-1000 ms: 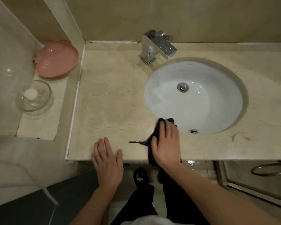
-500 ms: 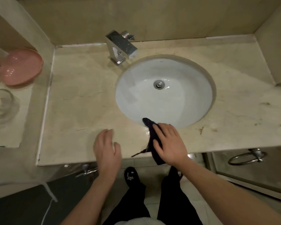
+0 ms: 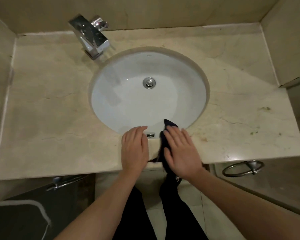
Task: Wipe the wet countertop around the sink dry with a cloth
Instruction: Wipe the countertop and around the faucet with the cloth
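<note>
Your right hand [image 3: 180, 151] is pressing flat, fingers straight, on the dark cloth [image 3: 163, 144] at the counter's [image 3: 59, 127] front strip — its tip is poking past your fingertips over the sink [image 3: 128, 104] rim; your left hand [image 3: 134, 149] is resting open just beside it, holding nothing

The right hand [image 3: 181, 151] lies flat, fingers straight, pressing a dark cloth [image 3: 163, 144] onto the marble countertop [image 3: 50, 118] at the near rim of the sink. One corner of the cloth pokes past the fingertips over the white basin [image 3: 128, 101]. Just to its left, the left hand [image 3: 134, 149] rests palm down on the counter, fingertips reaching the basin's edge (the overflow hole [image 3: 150, 135] sits between the two hands). Beyond the left hand stands the chrome faucet [image 3: 92, 38]. A towel ring [image 3: 241, 168] hangs below, to the right of the right hand.
</note>
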Available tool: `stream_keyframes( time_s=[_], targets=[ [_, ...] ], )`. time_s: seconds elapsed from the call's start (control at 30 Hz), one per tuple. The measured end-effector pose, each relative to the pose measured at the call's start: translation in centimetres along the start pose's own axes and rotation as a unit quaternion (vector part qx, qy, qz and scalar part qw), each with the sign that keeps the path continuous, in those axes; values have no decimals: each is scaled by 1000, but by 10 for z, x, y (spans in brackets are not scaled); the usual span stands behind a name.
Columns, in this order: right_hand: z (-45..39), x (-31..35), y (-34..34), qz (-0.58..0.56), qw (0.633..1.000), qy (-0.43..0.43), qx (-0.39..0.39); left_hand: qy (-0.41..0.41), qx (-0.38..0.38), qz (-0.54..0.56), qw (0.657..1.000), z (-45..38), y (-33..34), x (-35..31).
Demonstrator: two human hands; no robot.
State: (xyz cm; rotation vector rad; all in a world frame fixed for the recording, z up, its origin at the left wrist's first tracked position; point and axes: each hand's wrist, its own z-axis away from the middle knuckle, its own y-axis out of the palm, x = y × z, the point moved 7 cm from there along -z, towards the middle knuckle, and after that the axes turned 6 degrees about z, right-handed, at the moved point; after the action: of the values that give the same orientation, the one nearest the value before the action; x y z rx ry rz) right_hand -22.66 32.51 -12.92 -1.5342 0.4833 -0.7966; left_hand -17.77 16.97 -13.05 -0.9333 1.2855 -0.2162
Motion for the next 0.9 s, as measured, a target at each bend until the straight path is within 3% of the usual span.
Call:
stream_keyframes(
  time_s=[0.2,0.33,0.47,0.6,0.67,0.77,0.9],
  targets=[
    [-41,30,10,-13,1000,-11,9,-17,9,-21,1000,-2,3,6],
    [-53,3,-9,-57,997,-12,-57,-18,14,-57,998,-1,4,3],
    [-23,-79,-62,-115,980,132,-90,-20,12,-77,997,1,5,-2],
    [-4,-135,-86,-296,931,212,20,-103,-9,-11,995,-4,21,-20],
    [-9,-150,-80,-217,956,180,78,-92,5,29,995,-10,40,-41],
    [-7,-167,-64,-10,989,145,22,-58,40,44,997,-19,70,-70],
    [11,-149,-38,-15,992,124,-24,-71,35,-32,996,-23,91,-77]
  ],
)
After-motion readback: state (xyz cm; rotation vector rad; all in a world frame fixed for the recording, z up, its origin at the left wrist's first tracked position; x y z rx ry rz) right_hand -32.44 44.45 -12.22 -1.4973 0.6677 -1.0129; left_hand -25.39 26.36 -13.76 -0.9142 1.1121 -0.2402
